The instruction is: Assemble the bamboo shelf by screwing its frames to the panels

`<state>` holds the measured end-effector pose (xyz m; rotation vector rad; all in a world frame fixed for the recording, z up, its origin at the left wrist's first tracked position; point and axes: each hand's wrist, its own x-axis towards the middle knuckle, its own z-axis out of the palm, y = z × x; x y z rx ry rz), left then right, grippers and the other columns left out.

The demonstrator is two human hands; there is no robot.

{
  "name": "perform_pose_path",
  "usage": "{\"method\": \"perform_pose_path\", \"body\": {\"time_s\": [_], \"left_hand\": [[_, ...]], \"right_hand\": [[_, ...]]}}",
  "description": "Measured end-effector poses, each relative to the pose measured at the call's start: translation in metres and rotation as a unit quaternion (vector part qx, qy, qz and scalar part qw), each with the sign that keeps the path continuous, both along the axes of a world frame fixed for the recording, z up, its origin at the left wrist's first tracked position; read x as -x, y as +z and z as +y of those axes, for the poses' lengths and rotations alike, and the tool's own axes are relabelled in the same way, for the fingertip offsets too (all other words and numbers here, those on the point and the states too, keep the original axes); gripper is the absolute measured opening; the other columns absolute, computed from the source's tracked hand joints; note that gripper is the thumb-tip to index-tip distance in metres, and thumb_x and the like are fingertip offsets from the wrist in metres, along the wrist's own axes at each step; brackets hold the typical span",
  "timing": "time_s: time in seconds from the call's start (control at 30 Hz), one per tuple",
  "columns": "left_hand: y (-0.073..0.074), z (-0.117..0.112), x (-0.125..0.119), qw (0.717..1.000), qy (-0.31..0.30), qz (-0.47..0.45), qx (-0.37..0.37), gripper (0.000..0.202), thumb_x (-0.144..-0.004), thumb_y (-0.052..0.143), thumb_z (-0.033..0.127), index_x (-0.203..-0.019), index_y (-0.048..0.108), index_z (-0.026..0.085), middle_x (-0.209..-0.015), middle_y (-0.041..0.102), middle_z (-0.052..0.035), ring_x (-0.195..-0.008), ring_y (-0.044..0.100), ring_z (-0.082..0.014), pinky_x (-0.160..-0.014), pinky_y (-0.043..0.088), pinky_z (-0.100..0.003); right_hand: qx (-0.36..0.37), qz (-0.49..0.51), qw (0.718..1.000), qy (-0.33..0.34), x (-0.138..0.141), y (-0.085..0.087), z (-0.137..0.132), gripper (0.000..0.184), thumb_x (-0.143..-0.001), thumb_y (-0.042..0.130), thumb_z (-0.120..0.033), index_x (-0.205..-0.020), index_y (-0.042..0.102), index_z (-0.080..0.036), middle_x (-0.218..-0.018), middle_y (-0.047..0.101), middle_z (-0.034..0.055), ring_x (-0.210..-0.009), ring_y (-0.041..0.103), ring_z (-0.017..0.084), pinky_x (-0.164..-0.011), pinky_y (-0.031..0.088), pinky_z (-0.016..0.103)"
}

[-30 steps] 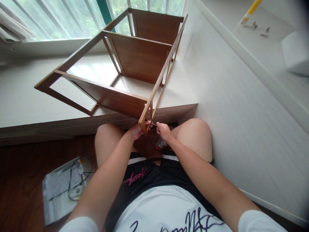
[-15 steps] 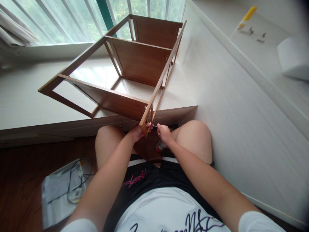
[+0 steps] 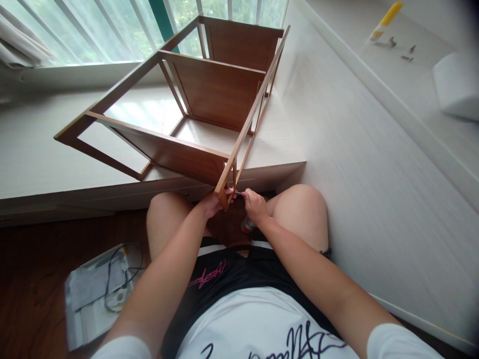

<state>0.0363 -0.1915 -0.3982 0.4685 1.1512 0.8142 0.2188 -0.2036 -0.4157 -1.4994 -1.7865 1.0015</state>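
Note:
A brown wooden shelf unit (image 3: 220, 105) lies on its side on a pale ledge, its near end jutting over the edge towards me. My left hand (image 3: 213, 204) is wrapped round that near end, at the corner of the frame, and its fingertips show past the wood. Just to the right, my right hand (image 3: 256, 205) is closed on a thin metal tool (image 3: 239, 193), whose shaft points left at the frame corner. Whether the tool is a screwdriver or a hex key cannot be made out. The spot where its tip meets the wood is hidden by fingers.
On the white counter (image 3: 337, 55) at right lie a yellow-and-clear tube (image 3: 391, 15), several small screws (image 3: 392, 42) and a white object (image 3: 456, 87). A clear box (image 3: 75, 321) with papers and a dark cable stands on the floor at left. Windows and a curtain (image 3: 22, 40) are behind the ledge.
The view has shifted slightly. Both hands stay at the frame corner, and the right hand's grip on the thin metal tool has turned a little.

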Motion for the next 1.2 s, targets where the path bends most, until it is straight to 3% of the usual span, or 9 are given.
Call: {"method": "perform_pose_path", "body": {"time_s": [0.17,0.3,0.43,0.53,0.63,0.9,1.03,1.2], "left_hand": [[-0.002,0.000,0.000,1.000,-0.003,0.005,0.003,0.022,-0.069,0.082,0.029,-0.084,0.076,0.015,-0.081,0.072,-0.0053,-0.072,0.064,-0.0126,-0.068,0.050,-0.023],[0.003,0.000,-0.001,1.000,-0.006,0.009,0.011,0.022,-0.070,0.081,0.031,-0.084,0.076,0.015,-0.079,0.072,-0.0054,-0.069,0.063,-0.0129,-0.066,0.048,-0.024],[0.010,-0.002,0.000,1.000,-0.015,0.006,0.021,0.025,-0.068,0.081,0.032,-0.084,0.076,0.014,-0.076,0.071,-0.0041,-0.065,0.061,-0.0115,-0.061,0.044,-0.023],[0.013,-0.003,-0.001,1.000,-0.015,0.005,0.018,0.027,-0.067,0.083,0.033,-0.085,0.076,0.014,-0.076,0.070,-0.0036,-0.065,0.061,-0.0111,-0.060,0.044,-0.022],[0.011,-0.003,-0.001,1.000,-0.009,0.010,0.016,0.028,-0.066,0.084,0.033,-0.085,0.075,0.015,-0.076,0.071,-0.0041,-0.065,0.061,-0.0115,-0.061,0.045,-0.023],[0.006,-0.001,0.000,1.000,-0.006,0.005,0.006,0.026,-0.067,0.083,0.031,-0.085,0.076,0.014,-0.079,0.072,-0.0051,-0.071,0.063,-0.0124,-0.067,0.049,-0.024],[0.003,0.000,-0.001,1.000,0.005,0.000,0.002,0.028,-0.065,0.085,0.029,-0.087,0.076,0.014,-0.089,0.073,-0.0064,-0.078,0.065,-0.0130,-0.070,0.051,-0.024],[-0.001,-0.001,-0.002,1.000,0.013,-0.005,-0.005,0.024,-0.067,0.083,0.028,-0.084,0.076,0.013,-0.088,0.073,-0.0072,-0.075,0.064,-0.0133,-0.069,0.051,-0.024]], "right_hand": [[0.012,0.026,0.999,-0.015,0.001,0.000,-0.001,0.035,-0.096,0.043,-0.047,-0.071,0.039,-0.023,-0.074,0.051,0.0039,-0.071,0.047,0.019,-0.065,0.027,0.029],[0.069,0.094,0.993,-0.010,0.004,-0.003,0.001,0.044,-0.094,0.041,-0.058,-0.067,0.040,-0.023,-0.063,0.048,0.0015,-0.063,0.046,0.017,-0.059,0.031,0.027],[0.179,0.187,0.965,0.029,0.007,-0.006,0.004,0.054,-0.092,0.028,-0.069,-0.059,0.028,-0.026,-0.042,0.035,-0.0043,-0.038,0.030,0.011,-0.042,0.027,0.026],[0.243,0.236,0.939,0.056,0.005,-0.006,0.008,0.053,-0.090,0.031,-0.071,-0.059,0.027,-0.027,-0.036,0.030,-0.0069,-0.030,0.020,0.009,-0.033,0.021,0.025],[0.266,0.264,0.925,0.056,0.003,-0.005,0.012,0.053,-0.088,0.037,-0.070,-0.059,0.028,-0.027,-0.036,0.031,-0.0073,-0.029,0.020,0.008,-0.031,0.018,0.024],[0.199,0.253,0.947,0.006,0.003,-0.012,0.015,0.054,-0.090,0.043,-0.065,-0.056,0.031,-0.025,-0.039,0.031,-0.0062,-0.035,0.026,0.008,-0.039,0.020,0.024],[0.133,0.203,0.970,-0.009,-0.002,-0.009,0.015,0.053,-0.094,0.038,-0.061,-0.058,0.034,-0.024,-0.045,0.035,-0.0046,-0.042,0.032,0.010,-0.047,0.026,0.026],[0.054,0.111,0.992,0.012,-0.008,0.000,0.014,0.052,-0.096,0.041,-0.059,-0.059,0.042,-0.022,-0.055,0.043,-0.0019,-0.055,0.040,0.013,-0.057,0.028,0.028]]}}
